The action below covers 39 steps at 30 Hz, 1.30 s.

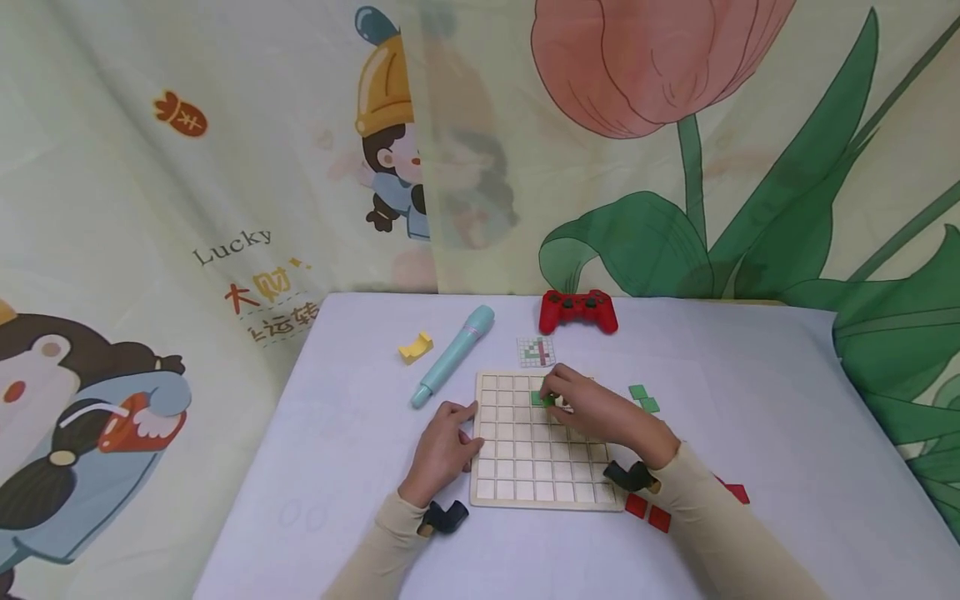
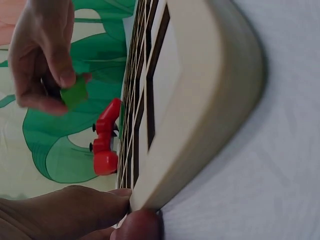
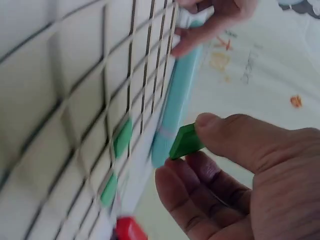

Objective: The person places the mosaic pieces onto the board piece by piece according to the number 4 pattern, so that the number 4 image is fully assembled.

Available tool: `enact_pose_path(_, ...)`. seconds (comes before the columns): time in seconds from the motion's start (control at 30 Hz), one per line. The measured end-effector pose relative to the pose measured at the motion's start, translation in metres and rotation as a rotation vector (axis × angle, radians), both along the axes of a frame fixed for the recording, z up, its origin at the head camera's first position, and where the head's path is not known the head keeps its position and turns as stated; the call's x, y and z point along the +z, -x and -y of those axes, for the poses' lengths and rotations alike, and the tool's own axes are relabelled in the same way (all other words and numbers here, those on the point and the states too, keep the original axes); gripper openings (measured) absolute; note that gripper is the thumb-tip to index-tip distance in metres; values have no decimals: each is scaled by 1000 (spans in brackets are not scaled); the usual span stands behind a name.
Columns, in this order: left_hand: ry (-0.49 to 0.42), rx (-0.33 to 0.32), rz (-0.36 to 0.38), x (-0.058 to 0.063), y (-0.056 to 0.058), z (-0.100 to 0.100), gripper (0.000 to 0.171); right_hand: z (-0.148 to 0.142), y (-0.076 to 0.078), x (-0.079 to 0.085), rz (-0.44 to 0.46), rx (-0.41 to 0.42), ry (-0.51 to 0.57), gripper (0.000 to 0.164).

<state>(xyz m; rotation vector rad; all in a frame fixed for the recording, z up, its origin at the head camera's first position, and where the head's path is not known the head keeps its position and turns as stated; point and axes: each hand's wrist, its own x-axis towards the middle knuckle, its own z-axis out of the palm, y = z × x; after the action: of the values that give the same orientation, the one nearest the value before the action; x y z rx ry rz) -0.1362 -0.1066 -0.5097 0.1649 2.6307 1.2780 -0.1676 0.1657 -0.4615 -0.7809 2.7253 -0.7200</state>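
A wooden grid board lies flat on the table. My left hand touches the board's left edge with its thumb and fingers, which rest spread along the rim. Above the board's upper part, my right hand pinches a small green square tile between thumb and fingers, apart from the grid in the right wrist view. Two green tiles sit in the grid, one beside the other. Beyond the board lies a small card with a coloured grid pattern.
Two loose green tiles lie right of the board. Several red tiles are near its lower right corner, partly behind the right sleeve. At the back are a red game controller, a teal marker-like stick and a curved yellow piece.
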Motion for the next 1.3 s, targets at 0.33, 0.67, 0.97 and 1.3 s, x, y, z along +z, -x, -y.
enact_pose_path(0.33, 27, -12, -10, 1, 2, -3, 65, 49, 13, -21, -83, 113, -147, 19)
enact_pose_path(0.67, 23, -6, -6, 3, 1, -4, 65, 45, 13, -24, -104, 92, -159, 15)
enact_pose_path(0.97, 33, 2, 13, 2, 1, -3, 65, 42, 13, -27, -110, 123, -123, 13)
enact_pose_path(1.3, 23, -2, 10, 1, 0, 0, 65, 44, 13, -30, -132, 136, -105, 13)
